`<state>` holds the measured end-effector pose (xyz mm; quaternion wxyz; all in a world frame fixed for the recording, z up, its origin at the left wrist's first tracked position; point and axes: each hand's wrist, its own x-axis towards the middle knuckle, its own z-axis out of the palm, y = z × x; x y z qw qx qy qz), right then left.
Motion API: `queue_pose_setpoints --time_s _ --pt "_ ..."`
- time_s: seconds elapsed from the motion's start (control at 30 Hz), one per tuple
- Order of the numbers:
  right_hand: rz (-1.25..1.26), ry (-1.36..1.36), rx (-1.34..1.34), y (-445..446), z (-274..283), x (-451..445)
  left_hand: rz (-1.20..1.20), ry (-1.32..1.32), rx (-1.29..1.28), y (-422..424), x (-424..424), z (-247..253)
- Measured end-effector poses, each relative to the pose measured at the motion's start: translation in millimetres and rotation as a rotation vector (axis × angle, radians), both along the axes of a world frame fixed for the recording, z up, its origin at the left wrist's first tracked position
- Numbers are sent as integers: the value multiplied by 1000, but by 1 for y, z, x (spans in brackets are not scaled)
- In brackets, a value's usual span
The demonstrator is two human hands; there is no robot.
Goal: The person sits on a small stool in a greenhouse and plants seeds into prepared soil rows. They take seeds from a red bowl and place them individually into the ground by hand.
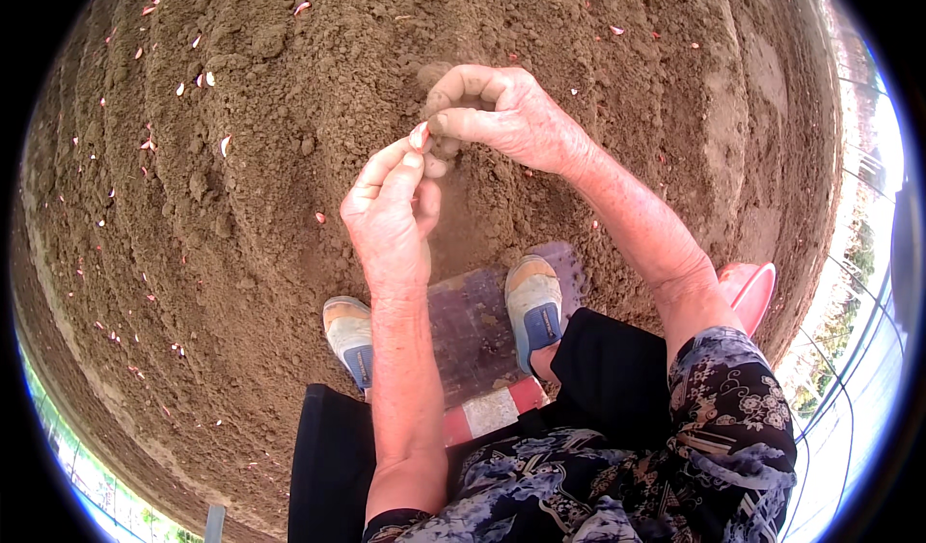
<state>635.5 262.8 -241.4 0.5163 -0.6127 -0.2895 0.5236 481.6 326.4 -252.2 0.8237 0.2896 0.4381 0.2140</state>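
Note:
My left hand [391,207] pinches a reddish-white garlic clove [419,137] between thumb and fingertips, above the soil. From the upper right, my right hand [506,116] meets it, its thumb and curled fingertips closed at the clove's upper edge. Soil dust coats the fingertips of the right hand. Loose brown soil [275,152] lies under both hands. Cloves are scattered over it, among them a pale clove [225,145] left of the hands and a reddish clove [320,217] near my left wrist.
My shoes [534,304] stand on and beside a dark, worn mat or board [470,326]. Between my legs shows a red-and-white block [492,413]. A pink-red bowl or bucket [752,297] is by my right elbow. Wire fencing [843,369] runs along the right rim, and a grey post [215,523] stands lower left.

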Motion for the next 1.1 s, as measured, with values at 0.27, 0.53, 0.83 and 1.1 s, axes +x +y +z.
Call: queue_pose_setpoints --time_s 0.27,0.53,0.83,1.1 --pt "-12 -83 72 -4 -13 -2 -11 -48 -43 3 -3 -1" --pt "-101 62 82 -4 -16 -10 20 0 -34 -2 2 2" --pt "-423 -778 -217 -11 -35 70 144 -88 -207 1 -1 -9" --pt "-164 -1620 -257 -14 -126 128 37 -224 -343 -5 -9 -32"
